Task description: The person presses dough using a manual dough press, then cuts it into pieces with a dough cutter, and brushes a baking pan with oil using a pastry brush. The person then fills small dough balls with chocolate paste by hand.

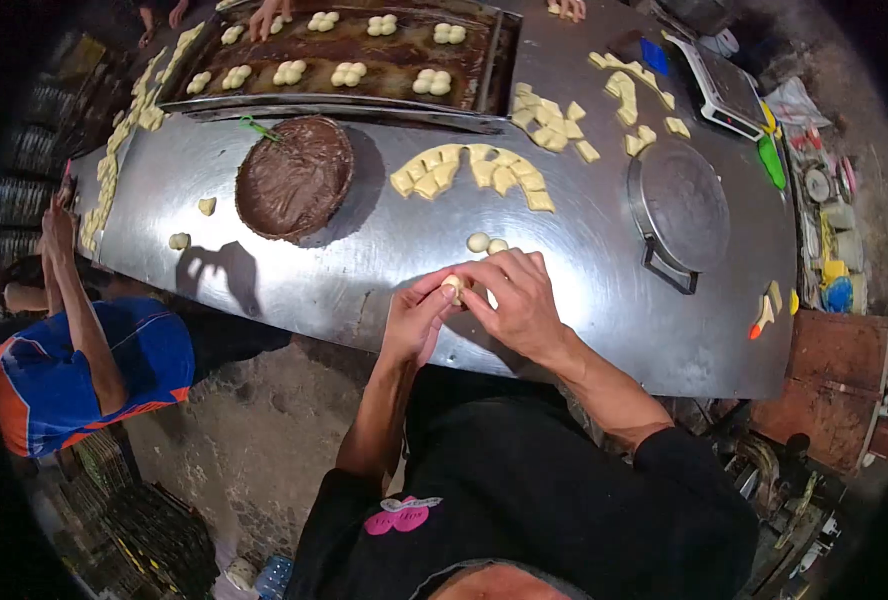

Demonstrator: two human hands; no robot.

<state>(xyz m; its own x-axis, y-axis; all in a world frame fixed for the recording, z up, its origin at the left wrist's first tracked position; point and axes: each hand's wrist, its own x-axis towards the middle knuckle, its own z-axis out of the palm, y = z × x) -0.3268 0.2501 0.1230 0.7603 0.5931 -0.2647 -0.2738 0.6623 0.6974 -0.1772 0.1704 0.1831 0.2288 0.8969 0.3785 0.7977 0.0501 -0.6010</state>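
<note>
Near the front edge of the metal table, my left hand [419,318] and my right hand [520,302] meet around a small pale dough ball [454,288], with the fingers of both pressed on it. Two smooth dough balls [478,242] lie just beyond my right hand. Further back sits an arc of cut dough pieces [439,172]. To the left of the arc is a round bowl of brown filling [296,180], with a green-handled tool [258,127] at its rim.
A dark baking tray [344,100] with dough clusters stands at the back. On the right are a round lidded pan [680,205] and a scale [724,85]. A co-worker in a blue shirt [114,365] is at the left; other people's hands [269,18] reach in at the back.
</note>
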